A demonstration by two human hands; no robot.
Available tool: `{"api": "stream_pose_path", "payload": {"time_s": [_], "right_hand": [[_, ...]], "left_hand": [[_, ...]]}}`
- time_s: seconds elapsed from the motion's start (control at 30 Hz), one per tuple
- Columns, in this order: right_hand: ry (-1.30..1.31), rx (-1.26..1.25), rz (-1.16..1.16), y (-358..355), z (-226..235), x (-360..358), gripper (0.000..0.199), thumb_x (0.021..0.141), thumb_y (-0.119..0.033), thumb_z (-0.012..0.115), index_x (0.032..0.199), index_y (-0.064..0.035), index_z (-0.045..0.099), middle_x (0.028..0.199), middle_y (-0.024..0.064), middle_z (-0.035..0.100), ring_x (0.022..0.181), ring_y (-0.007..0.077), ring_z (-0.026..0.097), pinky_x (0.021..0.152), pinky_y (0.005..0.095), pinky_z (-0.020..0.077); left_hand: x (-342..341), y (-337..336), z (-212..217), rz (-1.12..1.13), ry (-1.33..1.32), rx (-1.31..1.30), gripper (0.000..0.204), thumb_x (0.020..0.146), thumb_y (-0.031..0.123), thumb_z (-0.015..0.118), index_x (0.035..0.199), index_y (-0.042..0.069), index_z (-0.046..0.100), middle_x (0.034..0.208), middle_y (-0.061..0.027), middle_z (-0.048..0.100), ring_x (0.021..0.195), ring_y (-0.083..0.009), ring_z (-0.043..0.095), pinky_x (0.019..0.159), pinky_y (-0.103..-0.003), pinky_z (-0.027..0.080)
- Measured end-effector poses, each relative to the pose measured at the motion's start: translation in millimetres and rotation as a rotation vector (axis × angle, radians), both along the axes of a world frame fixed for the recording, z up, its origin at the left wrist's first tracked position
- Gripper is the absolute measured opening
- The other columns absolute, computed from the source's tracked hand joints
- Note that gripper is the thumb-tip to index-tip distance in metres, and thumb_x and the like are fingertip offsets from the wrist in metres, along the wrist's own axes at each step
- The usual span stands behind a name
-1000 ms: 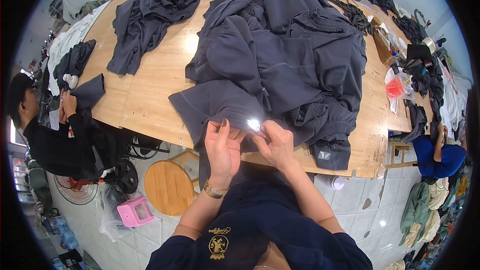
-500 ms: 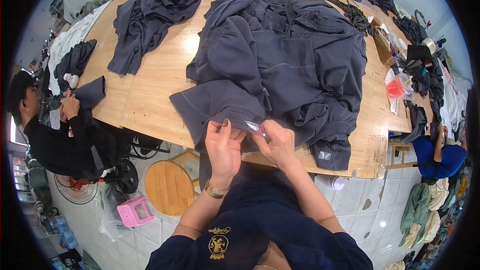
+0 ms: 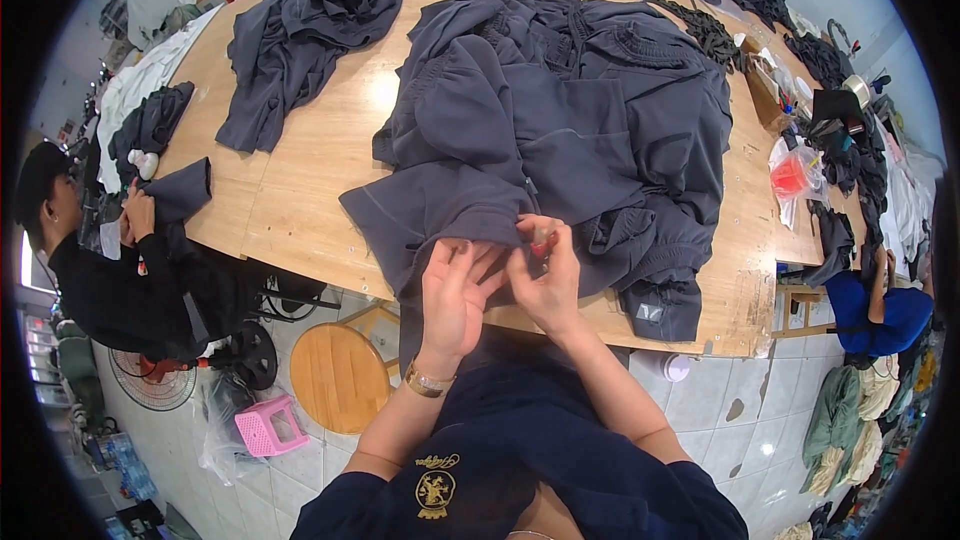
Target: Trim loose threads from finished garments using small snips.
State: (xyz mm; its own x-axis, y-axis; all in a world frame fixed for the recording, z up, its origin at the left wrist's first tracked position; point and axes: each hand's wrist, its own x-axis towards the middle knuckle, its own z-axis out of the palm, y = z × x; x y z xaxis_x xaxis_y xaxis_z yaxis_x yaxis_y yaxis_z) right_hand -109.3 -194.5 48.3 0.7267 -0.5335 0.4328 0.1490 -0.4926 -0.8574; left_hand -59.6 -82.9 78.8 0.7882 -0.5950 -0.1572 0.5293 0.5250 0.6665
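Note:
A dark grey garment (image 3: 440, 198) with a stitched hem lies over the table's near edge, part of a heap of like garments (image 3: 590, 130). My left hand (image 3: 455, 295), palm up, holds the hem, with its thumb at the cloth and some fingertips hidden under the fold. Close beside it, my right hand (image 3: 548, 280) is closed around small red-handled thread snips (image 3: 543, 245). The blades are hidden among the fingers. Its fingertips also touch the hem's right end.
More dark garments (image 3: 300, 50) lie on the wooden table (image 3: 300, 170). A red-and-clear plastic bag (image 3: 793, 175) lies at right. A round stool (image 3: 338, 377) and pink stool (image 3: 270, 425) stand below left. A person in black (image 3: 110, 280) works at left, another in blue (image 3: 880, 315) at right.
My right hand has turned and come up to the hem, and the snips' blades have gone from sight. My left hand shifted slightly. At the far edge, a dark garment has come down onto the table.

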Motion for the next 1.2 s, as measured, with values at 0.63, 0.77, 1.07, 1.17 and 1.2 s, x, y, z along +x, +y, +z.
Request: {"api": "stream_pose_path", "payload": {"time_s": [0.63, 0.77, 1.07, 1.17, 1.2], "right_hand": [[0.206, -0.085, 0.119, -21.2, -6.7, -20.3, 0.031, 0.085, -0.031, 0.061, 0.077, -0.0036, 0.049, 0.061, 0.0141, 0.052, 0.054, 0.0342, 0.054, 0.048, 0.0364, 0.0398], [0.237, -0.254, 0.098, -16.8, -5.6, -24.1, 0.033, 0.084, -0.034, 0.061, 0.073, -0.0048, 0.049, 0.061, 0.0116, 0.053, 0.052, 0.0310, 0.055, 0.046, 0.0366, 0.0396], [0.259, -0.365, 0.110, -15.8, 6.3, -21.8, 0.033, 0.081, -0.032, 0.064, 0.070, -0.0050, 0.049, 0.058, 0.0111, 0.052, 0.051, 0.0299, 0.054, 0.046, 0.0362, 0.0387], [0.275, -0.380, 0.111, -16.0, 8.3, -21.7, 0.034, 0.081, -0.033, 0.064, 0.069, -0.0051, 0.048, 0.058, 0.0107, 0.052, 0.051, 0.0297, 0.054, 0.046, 0.0362, 0.0388], [0.284, -0.395, 0.104, -16.0, 9.6, -22.0, 0.033, 0.081, -0.032, 0.064, 0.070, -0.0049, 0.049, 0.057, 0.0108, 0.052, 0.051, 0.0297, 0.053, 0.046, 0.0358, 0.0390]], "left_hand": [[12.2, 2.5, -10.3, 0.083, 0.079, 0.052, 0.013, 0.090, 0.009, 0.054, 0.102, 0.006, 0.049, 0.098, -0.0062, 0.060, 0.088, -0.0157, 0.061, 0.073, -0.031, 0.053], [12.7, 1.9, -9.4, 0.079, 0.080, 0.048, 0.013, 0.090, 0.009, 0.054, 0.101, 0.006, 0.048, 0.098, -0.0074, 0.060, 0.089, -0.0164, 0.061, 0.074, -0.031, 0.054], [7.2, 0.0, -10.5, 0.117, 0.018, 0.070, 0.014, 0.090, 0.006, 0.054, 0.101, 0.004, 0.048, 0.095, -0.0070, 0.059, 0.085, -0.0163, 0.062, 0.072, -0.029, 0.054], [6.3, -0.4, -8.1, 0.123, -0.015, 0.079, 0.013, 0.090, 0.006, 0.054, 0.101, 0.004, 0.048, 0.092, -0.0059, 0.059, 0.085, -0.0158, 0.062, 0.073, -0.029, 0.054], [6.2, -0.3, -7.3, 0.130, -0.022, 0.083, 0.013, 0.089, 0.006, 0.054, 0.101, 0.004, 0.048, 0.091, -0.0055, 0.058, 0.085, -0.0155, 0.061, 0.072, -0.029, 0.054]]}}
